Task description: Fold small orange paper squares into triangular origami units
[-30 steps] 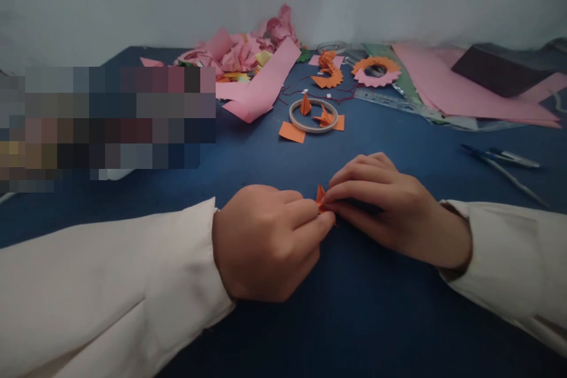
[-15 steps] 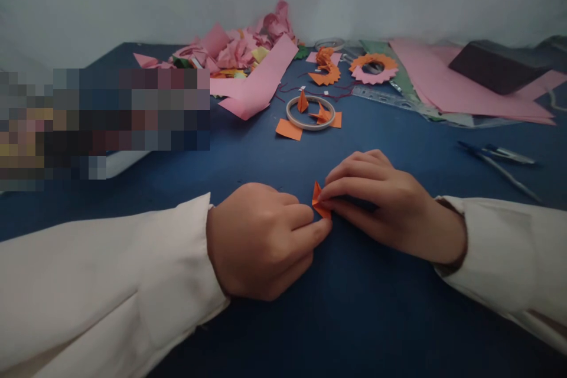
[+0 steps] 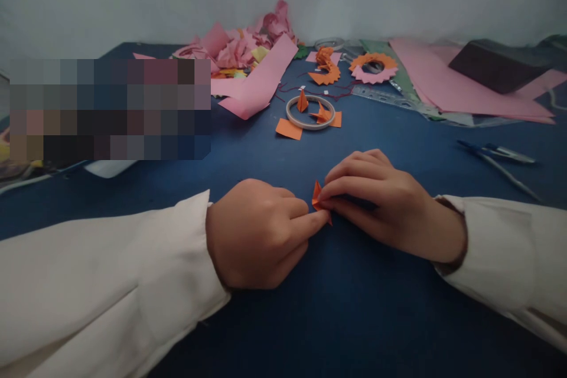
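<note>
A small piece of folded orange paper (image 3: 316,196), pointed at the top, stands between my hands over the blue table. My right hand (image 3: 376,204) is closed in a pinch on its right side, thumb and fingertips together. My left hand (image 3: 266,233) is curled closed, its index finger stretched along the paper's lower end and pressing it near the right fingertips. Part of the paper is hidden behind the fingers. Beyond my hands, a tape roll (image 3: 290,119) lies flat around a folded orange piece (image 3: 302,101) and another spiky one (image 3: 325,112).
An orange paper square (image 3: 289,129) lies by the tape roll. Pink scraps (image 3: 230,50) are heaped at the back left. An orange-pink paper ring (image 3: 374,68), a clear ruler (image 3: 390,99) and pink sheets (image 3: 447,82) lie behind. A pen (image 3: 509,153) is at right. Blurred blocks cover the left.
My left hand has shifted slightly up and left. Its index finger now reaches across the lower part of the folded paper, covering more of it. My right hand keeps its place.
</note>
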Tool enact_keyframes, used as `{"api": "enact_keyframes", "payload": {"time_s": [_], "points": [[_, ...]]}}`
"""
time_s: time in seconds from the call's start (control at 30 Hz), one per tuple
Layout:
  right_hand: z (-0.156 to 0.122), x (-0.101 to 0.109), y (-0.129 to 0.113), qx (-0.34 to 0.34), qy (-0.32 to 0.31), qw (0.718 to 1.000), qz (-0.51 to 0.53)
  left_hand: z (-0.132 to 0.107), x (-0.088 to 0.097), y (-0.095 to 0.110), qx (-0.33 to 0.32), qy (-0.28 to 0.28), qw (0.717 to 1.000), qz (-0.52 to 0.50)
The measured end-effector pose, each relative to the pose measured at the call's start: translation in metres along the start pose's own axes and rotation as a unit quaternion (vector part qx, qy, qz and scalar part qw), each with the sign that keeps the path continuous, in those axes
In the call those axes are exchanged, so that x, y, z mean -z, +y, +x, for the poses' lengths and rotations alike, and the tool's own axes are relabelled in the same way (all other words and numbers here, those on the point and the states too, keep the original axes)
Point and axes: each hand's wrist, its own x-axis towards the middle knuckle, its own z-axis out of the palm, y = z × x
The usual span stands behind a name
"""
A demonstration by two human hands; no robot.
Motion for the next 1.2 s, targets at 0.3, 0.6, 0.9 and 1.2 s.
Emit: {"api": "enact_keyframes", "payload": {"time_s": [0.3, 0.6, 0.9, 1.2], "points": [[0.001, 0.001, -0.002, -0.006, -0.003, 1.000, -0.001, 0.000, 0.007, -0.001, -0.025, -0.048, 0.997, -0.051], [0.001, 0.000, -0.002, -0.001, 0.001, 1.000, -0.001, -0.002, -0.003, 0.001, 0.014, 0.033, 0.999, -0.015], [0.002, 0.001, -0.003, -0.012, -0.005, 1.000, 0.007, 0.000, -0.001, 0.006, 0.092, 0.048, 0.995, 0.004], [0.001, 0.000, -0.005, -0.010, 0.019, 1.000, -0.022, 0.003, -0.003, 0.015, 0.062, 0.046, 0.997, -0.006]]}}
